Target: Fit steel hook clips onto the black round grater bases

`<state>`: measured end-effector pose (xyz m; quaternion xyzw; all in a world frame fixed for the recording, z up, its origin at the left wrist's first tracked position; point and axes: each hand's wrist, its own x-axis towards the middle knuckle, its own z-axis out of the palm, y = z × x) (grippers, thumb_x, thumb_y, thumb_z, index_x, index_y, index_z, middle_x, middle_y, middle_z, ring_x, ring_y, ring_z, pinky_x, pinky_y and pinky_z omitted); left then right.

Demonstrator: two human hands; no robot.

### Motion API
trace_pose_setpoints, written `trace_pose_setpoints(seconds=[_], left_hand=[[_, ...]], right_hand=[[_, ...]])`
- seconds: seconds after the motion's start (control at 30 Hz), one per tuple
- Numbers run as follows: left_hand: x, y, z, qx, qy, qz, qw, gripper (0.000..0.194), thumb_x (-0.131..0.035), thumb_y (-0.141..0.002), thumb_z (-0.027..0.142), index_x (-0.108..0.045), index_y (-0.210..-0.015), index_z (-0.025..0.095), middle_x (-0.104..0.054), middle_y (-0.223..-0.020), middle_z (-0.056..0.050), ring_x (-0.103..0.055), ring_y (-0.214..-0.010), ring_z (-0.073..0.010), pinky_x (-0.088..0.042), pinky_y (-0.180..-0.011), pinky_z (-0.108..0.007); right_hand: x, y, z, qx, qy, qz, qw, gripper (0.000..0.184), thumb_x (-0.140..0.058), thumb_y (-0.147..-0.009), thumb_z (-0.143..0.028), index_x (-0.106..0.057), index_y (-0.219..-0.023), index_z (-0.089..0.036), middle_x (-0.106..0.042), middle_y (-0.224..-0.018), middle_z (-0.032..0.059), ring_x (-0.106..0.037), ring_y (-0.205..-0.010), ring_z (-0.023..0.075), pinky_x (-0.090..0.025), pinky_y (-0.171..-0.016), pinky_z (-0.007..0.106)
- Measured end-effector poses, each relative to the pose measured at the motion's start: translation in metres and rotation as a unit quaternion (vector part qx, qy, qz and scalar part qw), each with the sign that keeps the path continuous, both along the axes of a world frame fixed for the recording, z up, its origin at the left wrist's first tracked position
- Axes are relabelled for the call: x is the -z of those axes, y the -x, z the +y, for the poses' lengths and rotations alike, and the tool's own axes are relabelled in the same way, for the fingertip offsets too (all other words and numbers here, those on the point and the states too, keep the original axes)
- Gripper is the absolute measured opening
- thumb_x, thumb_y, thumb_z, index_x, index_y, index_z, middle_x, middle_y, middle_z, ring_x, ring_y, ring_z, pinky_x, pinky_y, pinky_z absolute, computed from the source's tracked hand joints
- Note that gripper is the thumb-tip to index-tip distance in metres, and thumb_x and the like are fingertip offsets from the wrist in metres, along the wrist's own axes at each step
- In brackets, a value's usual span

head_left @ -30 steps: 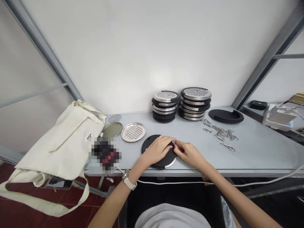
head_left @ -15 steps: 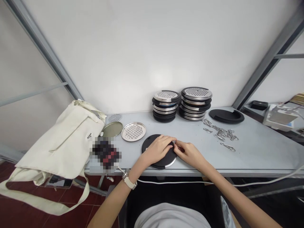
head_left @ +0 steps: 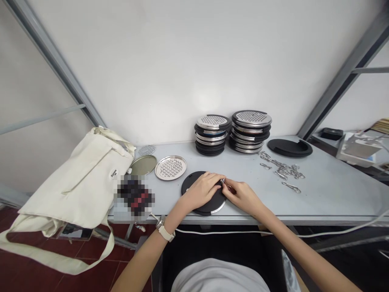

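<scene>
A black round disc [head_left: 209,205] with a silver metal edge along its lower right lies flat near the table's front edge. My left hand [head_left: 202,191] rests over it with the fingers together, its fingertips at the disc's right rim and the thumb on its face. My right hand [head_left: 241,196] is closed in a pinch at that same rim, on a small silver metal clip [head_left: 222,181] that shows only in part between the hands. Several loose metal clips [head_left: 287,170] lie in a heap to the right.
Two stacks of round graters with black rims, a left stack [head_left: 212,136] and a right stack [head_left: 251,132], stand by the wall. A black ring-shaped cover [head_left: 288,148] lies right. A perforated metal grater plate [head_left: 170,168], an olive disc [head_left: 144,165] and a cream bag [head_left: 82,178] are left.
Almost nothing differs. Both hands stay at the disc's right rim in the same hold, and the view has shifted very slightly.
</scene>
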<state>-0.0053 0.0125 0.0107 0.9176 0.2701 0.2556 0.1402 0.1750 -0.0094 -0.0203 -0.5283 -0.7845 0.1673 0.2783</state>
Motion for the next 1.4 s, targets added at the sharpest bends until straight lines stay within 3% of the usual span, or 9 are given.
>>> trace_pose_setpoints(seconds=[0.37,0.87,1.4], left_hand=[[0.0016,0.0007,-0.0006,0.0,0.003,-0.015,1.0,0.035,-0.041,-0.092,0.016,-0.042,-0.127,0.018,-0.055,-0.123,-0.006,-0.048,-0.113,-0.0166,-0.038,-0.1,-0.033],[0.0029,0.0004,-0.0001,0.016,0.06,-0.046,0.997,0.036,-0.041,-0.092,0.014,-0.041,-0.128,0.018,-0.054,-0.125,-0.007,-0.049,-0.117,-0.0165,-0.04,-0.101,-0.033],[0.0023,-0.0004,-0.001,0.014,0.06,-0.034,0.998,0.038,-0.042,-0.091,0.013,-0.04,-0.129,0.02,-0.053,-0.127,-0.005,-0.05,-0.116,-0.0166,-0.039,-0.1,-0.033]], right_hand=[[0.0006,-0.0009,0.0011,0.0,0.007,-0.009,1.0,0.021,-0.034,-0.088,-0.029,-0.05,-0.078,-0.02,-0.051,-0.055,-0.0019,-0.046,-0.047,0.0126,-0.031,-0.052,0.023],[-0.0007,-0.0006,-0.0011,0.007,0.001,0.013,1.0,0.02,-0.037,-0.088,-0.03,-0.05,-0.076,-0.02,-0.047,-0.053,-0.0045,-0.042,-0.047,0.01,-0.03,-0.051,0.022],[-0.0034,0.0008,-0.0038,0.024,-0.033,0.027,0.999,0.027,-0.035,-0.091,-0.034,-0.046,-0.07,-0.02,-0.052,-0.056,-0.0018,-0.045,-0.048,0.0106,-0.032,-0.05,0.022]])
